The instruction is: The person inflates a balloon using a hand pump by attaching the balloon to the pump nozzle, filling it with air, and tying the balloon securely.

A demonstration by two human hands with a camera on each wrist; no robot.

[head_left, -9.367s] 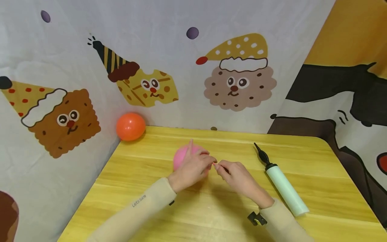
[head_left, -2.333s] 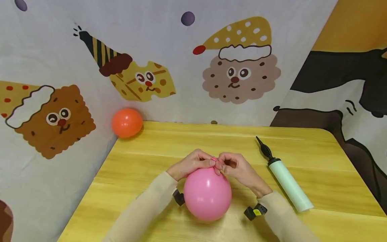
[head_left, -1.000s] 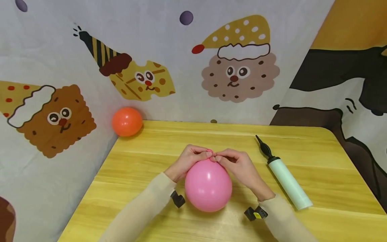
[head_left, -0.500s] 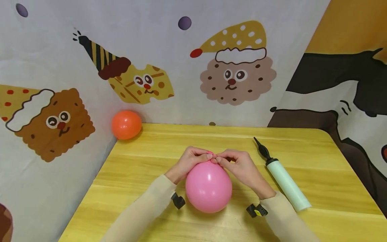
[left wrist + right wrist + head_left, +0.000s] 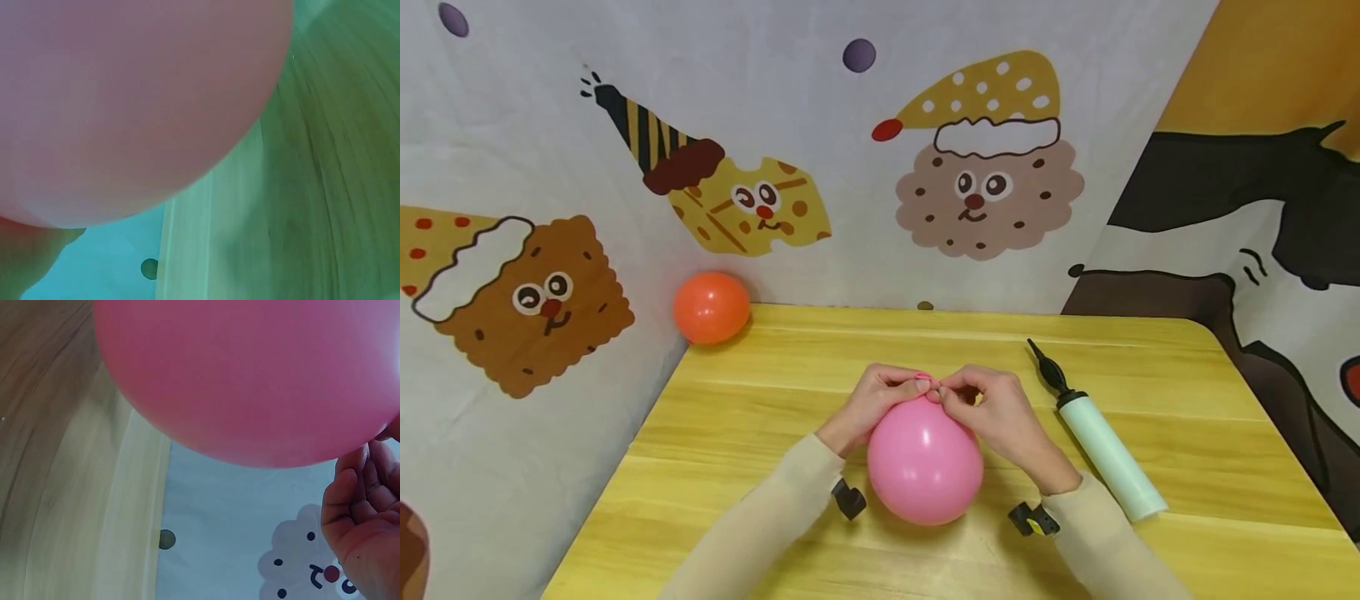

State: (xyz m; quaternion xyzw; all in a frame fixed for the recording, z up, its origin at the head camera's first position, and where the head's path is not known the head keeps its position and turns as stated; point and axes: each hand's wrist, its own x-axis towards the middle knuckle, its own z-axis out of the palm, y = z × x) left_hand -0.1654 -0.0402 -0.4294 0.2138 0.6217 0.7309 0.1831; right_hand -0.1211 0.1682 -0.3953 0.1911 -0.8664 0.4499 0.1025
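Note:
A round, inflated pink balloon [image 5: 925, 467] hangs neck up between my hands, close over the table; it fills much of both wrist views. My left hand [image 5: 876, 402] pinches the balloon's neck from the left, with the pink rolled lip poking out above the thumb. From the other side my right hand [image 5: 996, 408] has thumb and index fingertip pinched on the same neck, fingertips meeting the left ones. Part of the right hand [image 5: 362, 506] shows below the balloon [image 5: 250, 381] in the right wrist view. The fingers largely cover the neck itself.
A pale green hand pump [image 5: 1108, 454] with a black nozzle lies on the table to the right. An orange balloon [image 5: 711, 308] sits at the table's far left corner. The wooden table [image 5: 775, 533] meets a cartoon-printed backdrop [image 5: 842, 275] at its back edge.
Earlier the pink balloon sat beyond my left hand; it has since come round to the near side, neck up. Over the last second both hands keep pinching the neck, with small fingertip shifts.

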